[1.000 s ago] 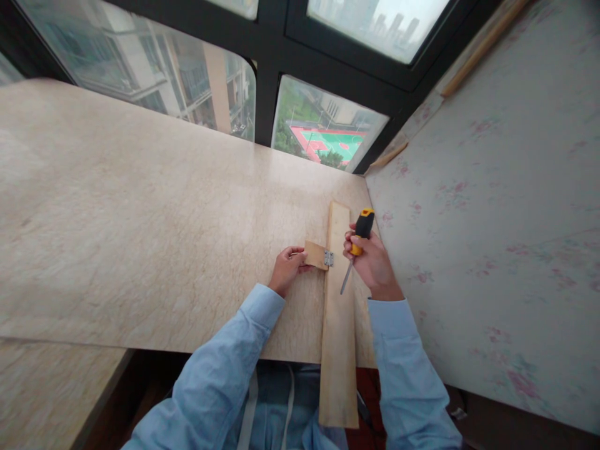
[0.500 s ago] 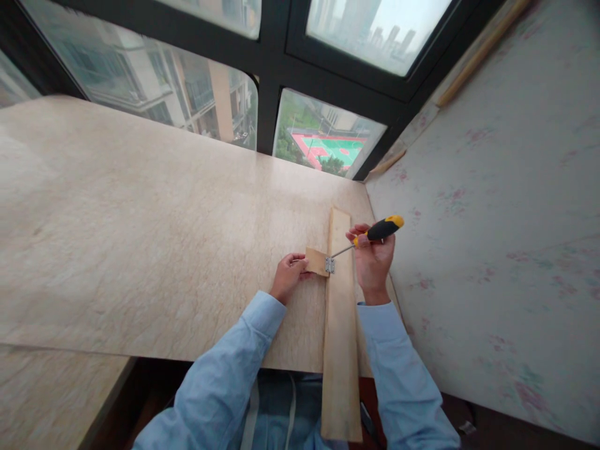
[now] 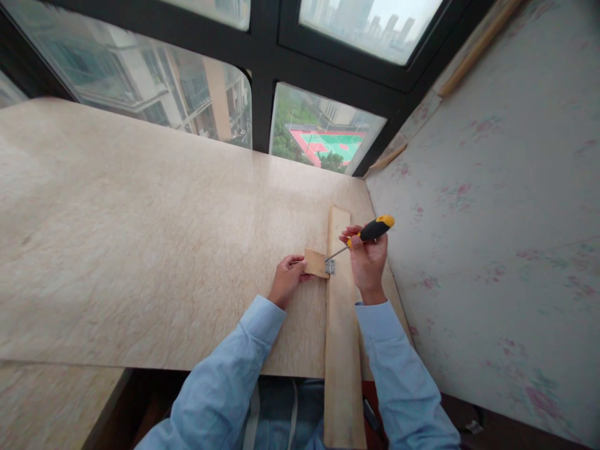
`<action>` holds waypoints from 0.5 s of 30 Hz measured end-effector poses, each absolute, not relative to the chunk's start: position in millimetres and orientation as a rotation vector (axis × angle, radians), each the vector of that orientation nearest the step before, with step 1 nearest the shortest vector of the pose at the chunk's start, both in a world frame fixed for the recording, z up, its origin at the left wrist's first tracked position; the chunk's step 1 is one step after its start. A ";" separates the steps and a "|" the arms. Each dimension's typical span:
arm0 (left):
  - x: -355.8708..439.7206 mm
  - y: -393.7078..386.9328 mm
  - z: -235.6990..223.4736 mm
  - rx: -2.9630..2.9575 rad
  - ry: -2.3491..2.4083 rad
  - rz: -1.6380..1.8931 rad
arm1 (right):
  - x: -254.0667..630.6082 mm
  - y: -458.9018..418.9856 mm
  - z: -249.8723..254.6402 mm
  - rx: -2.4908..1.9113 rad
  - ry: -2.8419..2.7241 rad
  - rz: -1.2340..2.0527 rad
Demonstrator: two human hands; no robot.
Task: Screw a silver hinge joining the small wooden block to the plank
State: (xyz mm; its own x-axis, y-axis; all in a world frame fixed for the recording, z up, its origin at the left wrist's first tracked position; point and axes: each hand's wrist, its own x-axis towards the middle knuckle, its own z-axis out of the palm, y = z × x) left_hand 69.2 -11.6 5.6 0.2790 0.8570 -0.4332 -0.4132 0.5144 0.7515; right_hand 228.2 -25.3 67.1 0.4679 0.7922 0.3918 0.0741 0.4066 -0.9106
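Observation:
My left hand (image 3: 289,278) pinches the left edge of a small wooden piece (image 3: 315,262). A silver hinge (image 3: 330,267) spans the joint between that piece and a long wooden board (image 3: 343,350). In my right hand (image 3: 369,259) is a screwdriver (image 3: 375,229) with a black and yellow handle, held tilted with its shaft running down to the left. Its tip meets the upper left part of the hinge; the screw there is too small to make out. The board's near end juts out past the front edge of the surface.
The board lies on a beige marble-patterned sill (image 3: 164,237). A wall with floral paper (image 3: 487,237) rises close on the right. Dark-framed windows (image 3: 262,59) stand along the back. Below the sill's front edge is a dark recess (image 3: 135,400).
The screwdriver and my right hand have shifted slightly left, with the tip moving from the hinge's upper middle towards its upper left. My left hand keeps its hold. The camera view has shifted a little.

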 end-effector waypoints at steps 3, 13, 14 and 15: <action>68.7 -11.5 5.1 0.556 0.927 0.911 | 226.6 -27.5 69.8 -1.065 -1.024 0.630; 70.3 -9.9 -1.4 0.521 0.902 0.916 | 237.7 -32.3 80.0 -1.279 -1.100 0.632; 70.2 -9.8 -1.1 0.518 0.902 0.916 | 240.9 -33.4 82.4 -1.289 -1.092 0.664; 70.2 -9.8 -0.8 0.516 0.902 0.918 | 243.6 -34.7 85.2 -1.298 -1.089 0.702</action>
State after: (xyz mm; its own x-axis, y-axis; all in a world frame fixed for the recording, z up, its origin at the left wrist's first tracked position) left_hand 70.2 -9.8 -0.8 0.2965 0.8483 -0.4387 -0.4531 0.5293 0.7173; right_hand 243.6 -34.7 85.2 0.3711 0.8991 0.2321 0.1601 0.1843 -0.9698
